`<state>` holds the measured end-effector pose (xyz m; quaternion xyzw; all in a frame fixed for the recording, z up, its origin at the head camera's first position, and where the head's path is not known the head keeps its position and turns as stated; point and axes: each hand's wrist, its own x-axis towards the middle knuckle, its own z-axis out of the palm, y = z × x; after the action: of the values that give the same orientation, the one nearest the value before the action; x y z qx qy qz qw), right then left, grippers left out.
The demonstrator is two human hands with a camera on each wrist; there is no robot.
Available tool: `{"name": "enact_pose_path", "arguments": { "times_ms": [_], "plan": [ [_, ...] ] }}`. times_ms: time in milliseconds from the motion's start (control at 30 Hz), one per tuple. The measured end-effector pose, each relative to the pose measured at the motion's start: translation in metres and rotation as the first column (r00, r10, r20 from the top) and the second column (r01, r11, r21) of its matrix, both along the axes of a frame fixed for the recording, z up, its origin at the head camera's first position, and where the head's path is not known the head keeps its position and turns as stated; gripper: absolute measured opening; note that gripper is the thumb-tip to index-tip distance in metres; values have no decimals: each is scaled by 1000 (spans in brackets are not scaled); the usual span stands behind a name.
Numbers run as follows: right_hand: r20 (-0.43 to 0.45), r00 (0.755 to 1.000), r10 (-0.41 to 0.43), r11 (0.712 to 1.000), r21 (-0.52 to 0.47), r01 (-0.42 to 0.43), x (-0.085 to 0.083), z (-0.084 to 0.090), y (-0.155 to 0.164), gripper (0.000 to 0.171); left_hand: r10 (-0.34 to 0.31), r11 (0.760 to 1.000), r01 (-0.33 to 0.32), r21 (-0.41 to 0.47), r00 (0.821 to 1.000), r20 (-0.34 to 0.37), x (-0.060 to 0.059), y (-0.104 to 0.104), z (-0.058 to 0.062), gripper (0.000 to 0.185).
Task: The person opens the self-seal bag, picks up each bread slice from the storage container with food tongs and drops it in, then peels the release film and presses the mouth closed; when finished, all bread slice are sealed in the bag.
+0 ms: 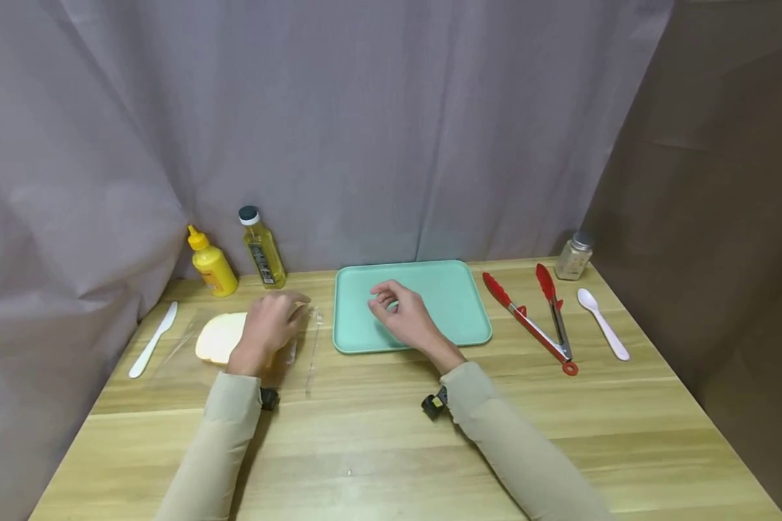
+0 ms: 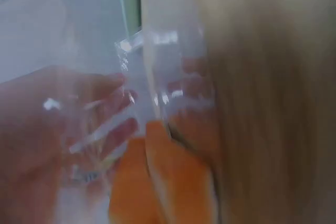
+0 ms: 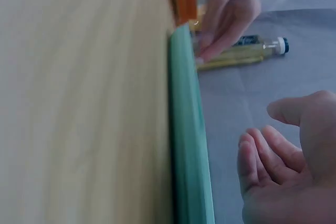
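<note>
Wooden tabletop [image 1: 391, 441] is lying bare nearest to us, giving open room between our two sleeves and the front edge. Our left hand [image 1: 267, 327] is resting on a clear plastic bag [image 1: 300, 347] holding sliced bread [image 1: 220, 337]; the fingers are curling down over the bag's open end, and the left wrist view, though blurred, is showing the fingertips [image 2: 121, 129] pressing into the wrinkled film beside the bread crust. The bag's mouth is lying just beside the left edge of the green tray [image 1: 456, 304], not touching it as far as we can tell. Our right hand [image 1: 400, 312] is hovering over the tray's left half, holding nothing, fingers loosely curled and slightly apart. Left of the bread, a white plastic knife [image 1: 153, 339] is lying near the table's left edge. Right of the tray, red tongs [image 1: 534, 318] and a white spoon [image 1: 602, 323] are lying well apart from our hands. Farther back, by the curtain, a yellow squeeze bottle [image 1: 212, 262], an oil bottle [image 1: 261, 248] and a small shaker jar [image 1: 573, 255] are standing upright.
</note>
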<state>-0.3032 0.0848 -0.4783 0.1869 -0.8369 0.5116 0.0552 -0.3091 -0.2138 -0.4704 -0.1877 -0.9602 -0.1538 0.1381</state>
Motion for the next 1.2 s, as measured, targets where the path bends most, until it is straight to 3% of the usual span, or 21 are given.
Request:
{"name": "enact_pose_path", "arguments": {
  "times_ms": [167, 467, 833, 1200],
  "plan": [
    [21, 999, 46, 998, -33, -45, -5, 0, -37, 32, -7, 1000, 7, 16, 1000, 6, 4, 4, -6, 20],
    [70, 986, 150, 987, 48, -153, -21, -3, -76, 33, 18, 995, -21, 94, 999, 30, 2, 3, -6, 13],
    [32, 988, 148, 978, 142, -151, -22, -10, -84, 24, 2, 987, -12, 158, 998, 66, 2, 6, -8, 6],
    [23, 994, 102, 986, 127, -104, -27, -8, -98, 16, -4, 978, -20, 206, 994, 114, 2, 3, -5, 7]
  ]
}}
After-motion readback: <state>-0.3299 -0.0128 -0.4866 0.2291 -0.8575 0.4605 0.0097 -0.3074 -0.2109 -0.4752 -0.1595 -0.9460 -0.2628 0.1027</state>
